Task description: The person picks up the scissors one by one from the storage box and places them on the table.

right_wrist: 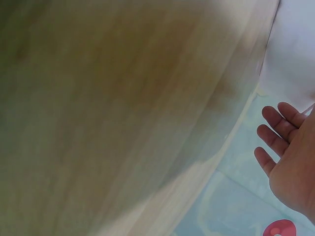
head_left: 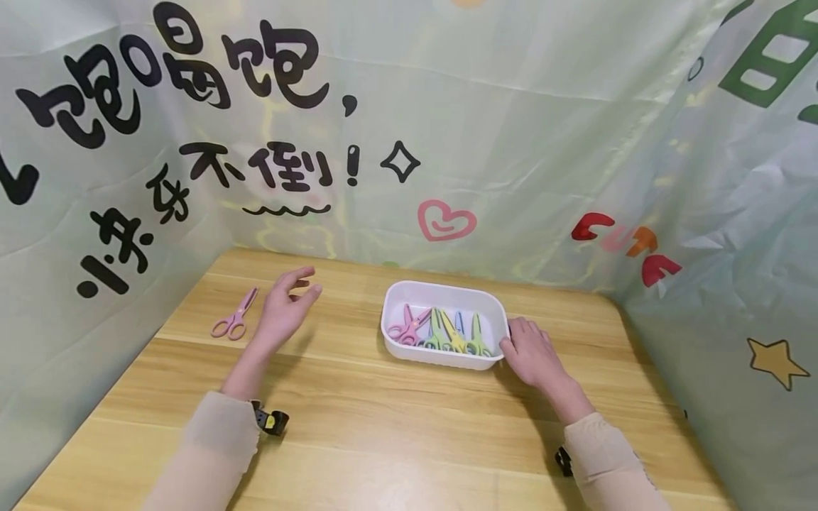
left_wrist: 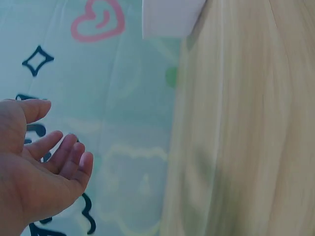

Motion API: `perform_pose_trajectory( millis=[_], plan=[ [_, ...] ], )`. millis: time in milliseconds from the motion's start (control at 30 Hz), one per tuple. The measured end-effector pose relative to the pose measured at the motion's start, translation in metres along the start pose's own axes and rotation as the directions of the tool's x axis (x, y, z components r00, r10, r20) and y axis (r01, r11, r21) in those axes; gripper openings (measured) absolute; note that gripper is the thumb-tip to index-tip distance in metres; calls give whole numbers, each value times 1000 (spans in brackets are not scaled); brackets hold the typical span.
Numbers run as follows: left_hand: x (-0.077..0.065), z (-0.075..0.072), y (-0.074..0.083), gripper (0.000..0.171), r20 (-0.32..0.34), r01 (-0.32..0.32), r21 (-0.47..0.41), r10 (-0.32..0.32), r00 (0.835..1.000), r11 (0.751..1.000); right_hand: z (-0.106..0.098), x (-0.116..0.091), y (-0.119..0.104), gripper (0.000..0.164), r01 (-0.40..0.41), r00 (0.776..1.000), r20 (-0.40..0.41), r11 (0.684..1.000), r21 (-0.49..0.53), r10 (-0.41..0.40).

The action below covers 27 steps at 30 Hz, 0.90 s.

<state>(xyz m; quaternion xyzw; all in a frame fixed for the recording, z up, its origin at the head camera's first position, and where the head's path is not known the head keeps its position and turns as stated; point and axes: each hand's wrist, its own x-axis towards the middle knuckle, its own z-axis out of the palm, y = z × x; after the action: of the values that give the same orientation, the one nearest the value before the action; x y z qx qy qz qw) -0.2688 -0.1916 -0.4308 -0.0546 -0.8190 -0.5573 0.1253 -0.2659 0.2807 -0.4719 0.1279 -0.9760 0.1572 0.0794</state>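
sleeves: the left sleeve [head_left: 207, 451] and the right sleeve [head_left: 603, 454] are pale, each just behind its hand; black bands [head_left: 273, 422] show by the cuffs.
table [head_left: 383, 433]: striped wood, under both hands.
right hand [head_left: 533, 353]: unclenched, fingers loosely bent at the box's right end, thumb by its near corner; how firmly it touches, i cannot tell.
left hand [head_left: 281, 312]: released and holding nothing, fingers softly bent, raised over the table, well apart from the box.
box [head_left: 441, 357]: white, rounded, just left of the right hand.
scissors in the box [head_left: 453, 332]: pink, green, yellow and blue, lying between the two hands, nearer the right.
loose pink scissors [head_left: 239, 316]: flat on the table, just left of the left hand, not touching it, blades pointing away.
cloth [head_left: 383, 106]: pale green, hanging beyond both hands, with black writing and a pink heart [head_left: 446, 224].
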Motion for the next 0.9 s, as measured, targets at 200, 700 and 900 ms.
perform_pose_trajectory(
  millis=[200, 700, 900],
  plan=[
    [1, 24, 14, 51, 55, -25, -20, 26, 998, 999, -1, 0, 0, 35, -5, 1000, 4, 1000, -4, 5],
    [4, 81, 38, 49, 128, -118, -37, 122, 984, 992, -1, 0, 0, 36, -14, 1000, 11, 1000, 3, 14],
    [5, 100, 46, 50, 192, -150, 8, 145, 971, 989, -1, 0, -1, 35, -12, 1000, 11, 1000, 3, 12]
  ],
)
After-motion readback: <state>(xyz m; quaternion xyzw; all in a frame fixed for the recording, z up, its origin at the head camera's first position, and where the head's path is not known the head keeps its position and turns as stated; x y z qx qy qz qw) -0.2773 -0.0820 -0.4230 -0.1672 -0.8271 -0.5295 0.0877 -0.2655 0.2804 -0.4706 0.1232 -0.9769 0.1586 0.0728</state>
